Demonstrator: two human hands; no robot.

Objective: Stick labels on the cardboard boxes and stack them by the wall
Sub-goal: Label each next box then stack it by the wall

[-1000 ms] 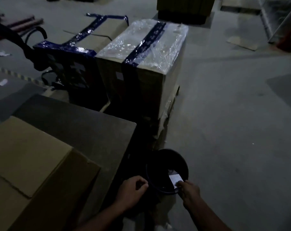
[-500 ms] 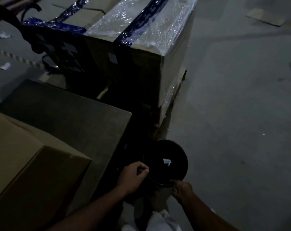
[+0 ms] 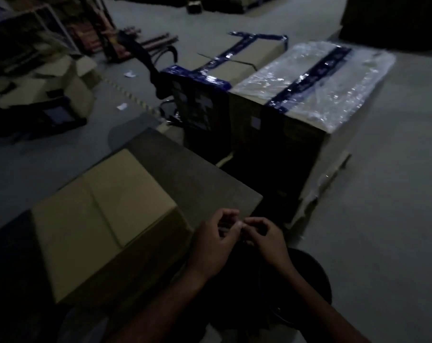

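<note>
A plain brown cardboard box (image 3: 106, 219) lies on a dark flat surface (image 3: 197, 174) in front of me. My left hand (image 3: 213, 243) and my right hand (image 3: 268, 241) meet fingertip to fingertip just right of the box's near corner. Both have curled fingers and pinch a small pale label (image 3: 241, 226), barely visible in the dark. Beyond stands a film-wrapped box with blue tape (image 3: 316, 90), which carries a small white label (image 3: 255, 122) on its near side. Beside it sits another blue-taped box (image 3: 237, 63).
A black bucket (image 3: 316, 276) stands on the floor under my right forearm. Opened cardboard boxes (image 3: 49, 87) lie at the left, and a pallet jack handle (image 3: 145, 58) rises behind them. Paper scraps (image 3: 122, 106) dot the grey concrete floor, open at the right.
My view has lifted from the bucket toward the boxes. Both hands rose from the bucket's rim and came together above it. The white paper my right hand held over the bucket is gone.
</note>
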